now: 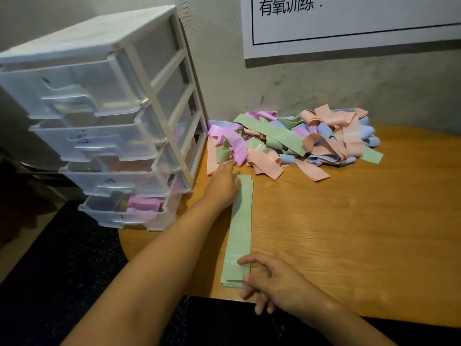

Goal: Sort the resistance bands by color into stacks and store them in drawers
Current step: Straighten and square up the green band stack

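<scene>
Green, matte and flat, the sorted stack of bands [239, 233] lies as a long narrow strip on the wooden surface [349, 221], running from its near edge towards the wall, with the layers slightly fanned at both ends. Your right hand [272, 278] is released at the stack's near end: the forefinger tip rests on the top band, the thumb sits at its edge and the other fingers hang loosely curled past the rim of the surface. Your left hand [224, 186] is also unclenched, its side against the stack's far end and its fingers stretched towards the unsorted pile [294, 141]; the fingertips are foreshortened, so you cannot tell whether they touch a band. That pile is a soft tangle of looped and folded green, peach, lilac and pale blue strips lying against the rough grey wall. Left of it stands a white-framed drawer unit [99, 116] of cloudy clear plastic; lilac bands [143, 206] show through its bottom drawer, while the upper drawers' contents are only blurs. A white notice [349, 21] above is cut off by the frame.
</scene>
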